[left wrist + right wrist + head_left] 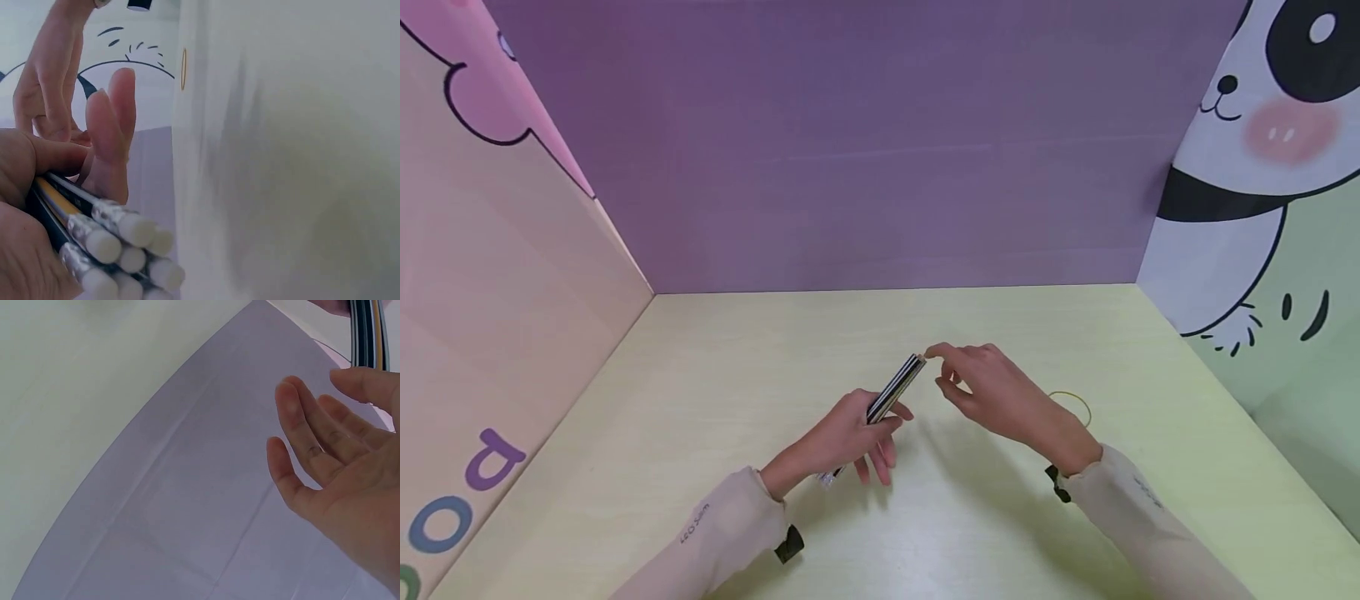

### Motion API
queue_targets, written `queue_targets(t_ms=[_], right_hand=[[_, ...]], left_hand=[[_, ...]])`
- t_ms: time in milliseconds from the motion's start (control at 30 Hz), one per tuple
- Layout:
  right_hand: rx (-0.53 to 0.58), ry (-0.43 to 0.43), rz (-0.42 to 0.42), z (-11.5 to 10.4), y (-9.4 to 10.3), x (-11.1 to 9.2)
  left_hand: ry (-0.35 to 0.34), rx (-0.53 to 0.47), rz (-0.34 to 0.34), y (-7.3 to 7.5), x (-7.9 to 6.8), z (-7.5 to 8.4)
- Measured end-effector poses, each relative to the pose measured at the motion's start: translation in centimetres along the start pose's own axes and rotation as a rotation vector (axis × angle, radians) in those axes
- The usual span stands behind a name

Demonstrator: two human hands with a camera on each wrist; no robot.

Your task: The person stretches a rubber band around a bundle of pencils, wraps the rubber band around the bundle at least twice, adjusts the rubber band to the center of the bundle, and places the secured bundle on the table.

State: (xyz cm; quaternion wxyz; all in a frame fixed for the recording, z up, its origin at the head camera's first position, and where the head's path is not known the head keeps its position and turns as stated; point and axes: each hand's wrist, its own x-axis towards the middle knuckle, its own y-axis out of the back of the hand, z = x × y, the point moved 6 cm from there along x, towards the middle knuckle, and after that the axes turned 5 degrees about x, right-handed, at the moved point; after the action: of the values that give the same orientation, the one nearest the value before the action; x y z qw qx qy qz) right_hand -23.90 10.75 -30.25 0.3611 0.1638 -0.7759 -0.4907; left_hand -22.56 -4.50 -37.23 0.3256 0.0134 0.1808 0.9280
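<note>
A bundle of dark striped pencils, one of them yellow-orange, slants up and away from the left hand, which grips it between thumb and palm. Seen from the left wrist, the white erasers and silver ferrules cluster at the near end of the bundle. At the far end, the right hand hovers with its index fingertip right at the pencil ends. Its other fingers are loosely bent, and the right wrist view shows nothing held in the palm.
A thin yellow loop, like a rubber band, lies on the pale table behind the right wrist. A purple wall closes off the back. Printed side panels stand at left and right, the right one with a panda.
</note>
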Motion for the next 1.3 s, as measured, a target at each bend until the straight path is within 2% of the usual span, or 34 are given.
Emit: queue_targets(t_ms=[100, 300, 400, 667, 833, 1033, 1167, 1267, 1300], right_hand=[[0.104, -0.015, -0.011, -0.3, -0.1, -0.3], [0.39, -0.049, -0.05, -1.2, -0.5, -0.6], [0.453, -0.052, -0.07, -1.6, -1.0, -0.6], [0.455, -0.046, -0.097, -1.9, -2.0, -0.8], [0.43, -0.102, -0.078, -0.9, -1.6, -1.6], [0.306, -0.223, -0.04, 2.2, -0.3, -4.0], [0.234, -0.288, -0.032, 4.7, 0.2, -6.1], [0.217, -0.313, -0.035, 6.5, 0.6, -7.6], [0.242, -0.328, -0.047, 7.2, 0.7, -8.0]], left_hand=[[0.012, -0.105, -0.059, -0.6, -0.2, -0.5], [0.061, -0.256, -0.144, -1.5, -0.6, -1.7], [0.083, -0.313, -0.164, -1.7, -0.9, -2.0], [0.093, -0.377, -0.172, -2.2, -1.3, -2.1], [0.068, -0.433, -0.162, -2.1, -1.7, -2.1], [0.107, -0.488, -0.094, -0.7, -2.7, -2.8], [0.136, -0.516, -0.073, 0.1, -3.2, -3.3], [0.146, -0.535, -0.076, 0.2, -3.5, -3.6], [0.147, -0.542, -0.079, 0.2, -3.6, -3.6]])
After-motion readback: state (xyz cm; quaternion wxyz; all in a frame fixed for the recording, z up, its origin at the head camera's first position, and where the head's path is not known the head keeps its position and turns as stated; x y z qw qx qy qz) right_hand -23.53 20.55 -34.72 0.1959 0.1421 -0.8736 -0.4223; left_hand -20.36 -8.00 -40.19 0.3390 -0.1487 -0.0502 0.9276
